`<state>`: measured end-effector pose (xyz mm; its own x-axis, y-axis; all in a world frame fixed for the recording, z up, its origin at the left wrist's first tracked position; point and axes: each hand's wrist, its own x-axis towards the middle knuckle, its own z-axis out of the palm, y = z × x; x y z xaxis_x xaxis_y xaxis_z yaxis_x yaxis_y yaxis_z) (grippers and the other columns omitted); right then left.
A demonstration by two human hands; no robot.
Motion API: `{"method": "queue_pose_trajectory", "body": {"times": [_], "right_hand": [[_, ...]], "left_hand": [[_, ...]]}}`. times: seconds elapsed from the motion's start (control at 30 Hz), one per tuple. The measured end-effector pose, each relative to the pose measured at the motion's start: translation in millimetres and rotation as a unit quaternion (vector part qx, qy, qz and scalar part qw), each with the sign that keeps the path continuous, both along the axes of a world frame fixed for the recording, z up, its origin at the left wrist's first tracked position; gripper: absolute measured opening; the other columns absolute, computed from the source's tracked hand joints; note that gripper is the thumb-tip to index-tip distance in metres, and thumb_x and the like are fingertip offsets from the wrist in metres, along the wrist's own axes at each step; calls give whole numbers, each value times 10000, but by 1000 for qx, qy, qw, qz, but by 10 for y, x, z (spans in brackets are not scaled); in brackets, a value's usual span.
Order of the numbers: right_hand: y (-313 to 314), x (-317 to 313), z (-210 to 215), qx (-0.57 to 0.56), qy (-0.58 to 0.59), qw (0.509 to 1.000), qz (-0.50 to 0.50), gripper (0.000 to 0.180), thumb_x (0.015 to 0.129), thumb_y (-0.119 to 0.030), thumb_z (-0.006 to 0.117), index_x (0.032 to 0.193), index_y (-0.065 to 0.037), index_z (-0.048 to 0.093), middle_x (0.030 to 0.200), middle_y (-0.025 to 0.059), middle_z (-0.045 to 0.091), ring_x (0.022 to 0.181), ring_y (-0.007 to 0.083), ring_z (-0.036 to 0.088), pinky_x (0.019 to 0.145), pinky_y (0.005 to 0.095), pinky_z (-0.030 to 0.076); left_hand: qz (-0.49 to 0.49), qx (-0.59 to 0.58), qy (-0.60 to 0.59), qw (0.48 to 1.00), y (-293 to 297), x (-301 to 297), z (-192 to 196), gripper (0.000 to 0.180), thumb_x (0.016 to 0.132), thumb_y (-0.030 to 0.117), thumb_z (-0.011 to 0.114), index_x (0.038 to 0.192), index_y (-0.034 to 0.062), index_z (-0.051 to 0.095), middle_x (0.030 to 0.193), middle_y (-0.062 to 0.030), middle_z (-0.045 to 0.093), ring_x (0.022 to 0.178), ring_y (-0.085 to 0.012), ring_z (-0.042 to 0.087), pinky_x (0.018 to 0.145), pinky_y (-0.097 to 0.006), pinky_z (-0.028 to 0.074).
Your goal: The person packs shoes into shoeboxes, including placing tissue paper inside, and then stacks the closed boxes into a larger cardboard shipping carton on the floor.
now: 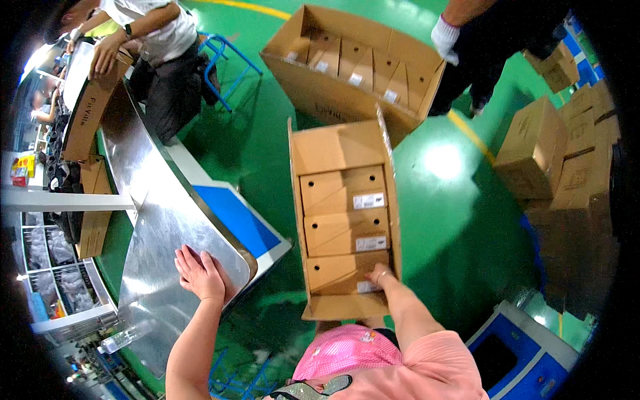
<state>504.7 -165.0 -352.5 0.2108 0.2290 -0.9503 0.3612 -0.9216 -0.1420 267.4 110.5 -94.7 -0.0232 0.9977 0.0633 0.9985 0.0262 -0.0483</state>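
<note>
My left hand lies flat on the shiny metal tabletop, fingers stretched out and nothing held. Right in front of me stands an open brown carton with its flaps spread. Three small cardboard boxes sit in it in a row, each with a round hole and a white label. My right hand reaches into the carton's near right corner. Its fingers are bent against the nearest small box, close to the label; the fingertips are partly hidden.
A larger open carton holding similar boxes adjoins mine at the far side. Beside it stands a co-worker with a white glove. Another person handles a carton at the far left. Cartons are stacked right; a blue stool stands behind.
</note>
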Motion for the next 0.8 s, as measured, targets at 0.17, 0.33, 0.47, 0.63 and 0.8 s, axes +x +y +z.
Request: {"method": "queue_pose_trajectory", "body": {"times": [0.17,0.33,0.47,0.63,0.8], "right_hand": [[-292,-78,18,71,-14,997,6,486,645,-408,583,890,10,562,896,197,555,843,305,530,737,338,419],[-416,-9,825,137,-22,989,45,527,635,-477,573,931,-41,556,819,167,581,726,260,567,655,329,445],[-315,19,1940,108,-41,993,29,459,648,-429,597,796,5,587,668,126,589,570,204,573,502,306,447],[-493,75,2625,160,-70,983,-49,438,664,-414,588,761,12,591,537,84,553,480,169,546,431,274,423],[-345,160,3650,247,-42,957,-146,237,668,-200,644,711,28,594,553,45,513,437,120,476,368,224,435]], "left_hand": [[10,-11,-18,1000,-72,104,98,547,787,376,349,1241,95,228,1308,-111,176,1209,-271,128,914,-501,118],[28,-46,-29,998,-112,116,202,550,778,366,361,1235,86,241,1306,-120,178,1212,-277,119,916,-509,112],[45,-74,-85,993,-133,42,246,563,777,382,340,1239,76,241,1313,-129,155,1219,-284,95,935,-511,76],[29,-18,-173,984,-64,81,-32,576,767,387,345,1242,76,246,1323,-118,129,1226,-281,60,939,-522,32],[3,-31,-218,975,-139,24,204,620,731,438,377,1229,84,275,1320,-107,150,1227,-271,60,938,-522,24]]}}
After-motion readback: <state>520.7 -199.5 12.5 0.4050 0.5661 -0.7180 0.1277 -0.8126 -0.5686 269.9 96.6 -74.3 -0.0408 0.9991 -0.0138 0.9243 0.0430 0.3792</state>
